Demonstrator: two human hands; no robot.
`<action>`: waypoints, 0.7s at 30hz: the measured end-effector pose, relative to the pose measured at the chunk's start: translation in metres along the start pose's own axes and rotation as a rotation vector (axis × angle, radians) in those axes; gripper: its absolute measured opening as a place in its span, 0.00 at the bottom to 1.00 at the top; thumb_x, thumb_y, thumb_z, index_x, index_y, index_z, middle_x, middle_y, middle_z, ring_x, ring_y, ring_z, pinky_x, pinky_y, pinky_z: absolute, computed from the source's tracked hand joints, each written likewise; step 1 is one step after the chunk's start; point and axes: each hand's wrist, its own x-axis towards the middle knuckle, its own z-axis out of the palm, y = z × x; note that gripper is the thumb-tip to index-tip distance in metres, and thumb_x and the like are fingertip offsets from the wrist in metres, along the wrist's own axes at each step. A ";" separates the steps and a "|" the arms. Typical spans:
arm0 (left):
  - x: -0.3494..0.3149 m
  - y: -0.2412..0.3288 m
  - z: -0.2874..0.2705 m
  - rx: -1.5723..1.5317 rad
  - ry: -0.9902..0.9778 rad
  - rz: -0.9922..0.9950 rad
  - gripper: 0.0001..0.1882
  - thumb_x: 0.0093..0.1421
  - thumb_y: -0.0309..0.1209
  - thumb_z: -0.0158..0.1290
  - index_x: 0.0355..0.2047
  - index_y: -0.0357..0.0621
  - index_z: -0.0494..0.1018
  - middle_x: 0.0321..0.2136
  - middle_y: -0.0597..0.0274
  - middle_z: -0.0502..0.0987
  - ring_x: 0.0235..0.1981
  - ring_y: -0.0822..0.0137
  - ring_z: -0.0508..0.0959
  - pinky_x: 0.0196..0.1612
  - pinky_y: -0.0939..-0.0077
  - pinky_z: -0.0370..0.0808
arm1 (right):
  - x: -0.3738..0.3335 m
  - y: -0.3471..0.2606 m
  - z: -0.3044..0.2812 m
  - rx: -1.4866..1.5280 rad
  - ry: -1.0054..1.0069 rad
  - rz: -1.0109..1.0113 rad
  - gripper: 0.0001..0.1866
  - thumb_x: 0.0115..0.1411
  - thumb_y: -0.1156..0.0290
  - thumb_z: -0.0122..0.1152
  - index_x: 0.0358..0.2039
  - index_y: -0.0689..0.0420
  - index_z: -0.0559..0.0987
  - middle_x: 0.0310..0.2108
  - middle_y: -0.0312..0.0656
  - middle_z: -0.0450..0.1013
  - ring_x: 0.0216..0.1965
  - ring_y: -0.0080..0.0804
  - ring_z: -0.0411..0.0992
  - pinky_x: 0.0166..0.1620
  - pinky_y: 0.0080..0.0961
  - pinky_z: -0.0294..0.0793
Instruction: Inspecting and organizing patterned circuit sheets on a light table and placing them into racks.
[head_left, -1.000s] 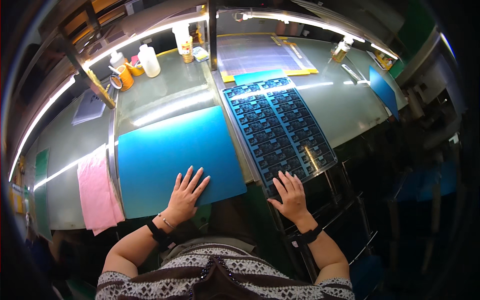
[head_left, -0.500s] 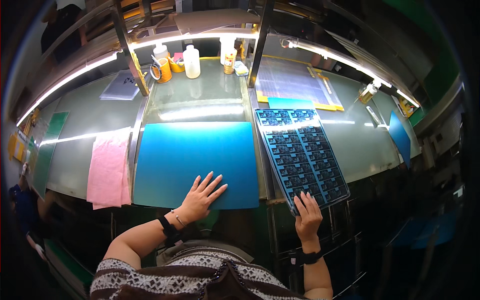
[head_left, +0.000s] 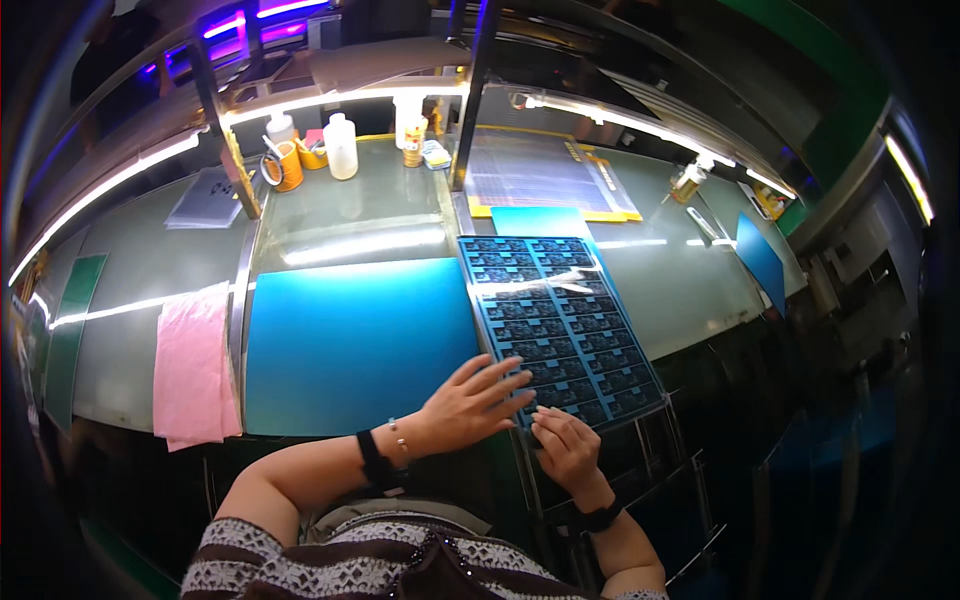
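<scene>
A blue tray (head_left: 556, 320) filled with several small dark circuit boards lies on the bench to the right of a plain blue mat (head_left: 355, 343). My left hand (head_left: 470, 402) reaches across the mat's near right corner, fingers spread, with the fingertips resting on the tray's near left boards. My right hand (head_left: 565, 445) sits at the tray's near edge, fingers bent on the front rows. Neither hand holds anything. Dark bands are on both wrists.
A pink cloth (head_left: 192, 362) hangs over the bench's front at left. Bottles (head_left: 341, 146) and an orange cup (head_left: 287, 166) stand at the back. A clear sheet on a yellow mat (head_left: 540, 172) lies behind the tray. A blue panel (head_left: 760, 260) sits far right.
My left hand has slid right from the blue mat onto the tray's near left corner. My right hand stays at the tray's front edge. The view has shifted.
</scene>
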 end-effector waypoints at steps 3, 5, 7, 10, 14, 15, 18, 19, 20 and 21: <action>0.019 -0.002 0.018 0.011 0.061 0.271 0.18 0.51 0.33 0.55 0.44 0.45 0.73 0.48 0.57 0.72 0.55 0.58 0.68 0.57 0.57 0.63 | 0.006 -0.006 -0.005 -0.003 0.070 0.027 0.05 0.51 0.76 0.56 0.30 0.61 0.76 0.34 0.42 0.75 0.39 0.38 0.76 0.43 0.31 0.77; 0.031 -0.002 0.020 -0.050 0.142 0.383 0.15 0.49 0.28 0.54 0.39 0.41 0.73 0.41 0.58 0.74 0.48 0.59 0.73 0.53 0.62 0.69 | 0.001 -0.006 -0.007 -0.061 0.162 0.072 0.06 0.53 0.74 0.55 0.31 0.61 0.76 0.34 0.42 0.75 0.39 0.38 0.76 0.40 0.30 0.76; 0.047 -0.002 0.018 -0.087 0.175 0.446 0.14 0.49 0.27 0.53 0.38 0.39 0.72 0.41 0.55 0.74 0.43 0.59 0.75 0.50 0.64 0.73 | 0.005 -0.006 -0.017 -0.053 0.201 0.095 0.07 0.56 0.72 0.54 0.33 0.60 0.75 0.34 0.43 0.74 0.37 0.39 0.76 0.39 0.31 0.76; 0.083 -0.008 0.008 -0.109 0.278 0.618 0.13 0.47 0.26 0.54 0.35 0.37 0.73 0.38 0.52 0.75 0.41 0.57 0.77 0.49 0.62 0.75 | 0.017 0.002 -0.033 -0.157 0.285 0.137 0.13 0.58 0.64 0.57 0.38 0.59 0.74 0.38 0.46 0.73 0.40 0.44 0.73 0.46 0.37 0.71; 0.145 -0.021 -0.040 -0.089 0.503 0.533 0.16 0.44 0.18 0.53 0.36 0.39 0.74 0.36 0.55 0.77 0.38 0.56 0.78 0.47 0.64 0.76 | 0.028 0.007 -0.073 -0.408 0.576 0.346 0.26 0.54 0.70 0.62 0.51 0.63 0.66 0.51 0.49 0.65 0.53 0.45 0.64 0.57 0.39 0.60; 0.156 -0.019 -0.067 -0.174 0.517 0.449 0.16 0.44 0.16 0.53 0.37 0.38 0.74 0.33 0.57 0.78 0.36 0.57 0.79 0.45 0.62 0.77 | 0.024 0.009 -0.080 -0.383 0.677 0.428 0.27 0.55 0.70 0.61 0.53 0.64 0.65 0.52 0.49 0.64 0.54 0.44 0.63 0.58 0.38 0.59; 0.164 0.002 -0.139 -0.307 0.814 0.297 0.13 0.48 0.15 0.49 0.35 0.39 0.74 0.24 0.57 0.77 0.28 0.59 0.80 0.33 0.72 0.76 | -0.013 0.037 -0.086 -0.281 0.699 0.692 0.30 0.57 0.67 0.60 0.57 0.61 0.61 0.54 0.48 0.63 0.57 0.39 0.60 0.59 0.35 0.58; 0.164 0.001 -0.152 -0.236 0.956 0.267 0.09 0.53 0.17 0.49 0.35 0.37 0.74 0.25 0.56 0.78 0.27 0.63 0.80 0.32 0.75 0.75 | -0.028 0.050 -0.081 -0.246 0.654 0.780 0.33 0.56 0.65 0.61 0.59 0.60 0.60 0.55 0.48 0.62 0.57 0.39 0.60 0.58 0.35 0.58; 0.166 0.009 -0.163 -0.438 1.089 0.040 0.05 0.58 0.23 0.52 0.34 0.35 0.74 0.25 0.60 0.78 0.27 0.70 0.78 0.32 0.78 0.73 | -0.043 0.065 -0.073 -0.100 0.638 0.857 0.35 0.57 0.62 0.61 0.60 0.59 0.58 0.57 0.48 0.61 0.58 0.38 0.59 0.59 0.35 0.57; 0.166 0.002 -0.182 -0.554 1.130 -0.038 0.10 0.60 0.30 0.54 0.33 0.34 0.74 0.24 0.64 0.77 0.26 0.76 0.75 0.31 0.83 0.71 | -0.053 0.076 -0.062 0.060 0.614 0.923 0.37 0.57 0.60 0.61 0.62 0.59 0.56 0.59 0.48 0.60 0.60 0.38 0.58 0.60 0.35 0.56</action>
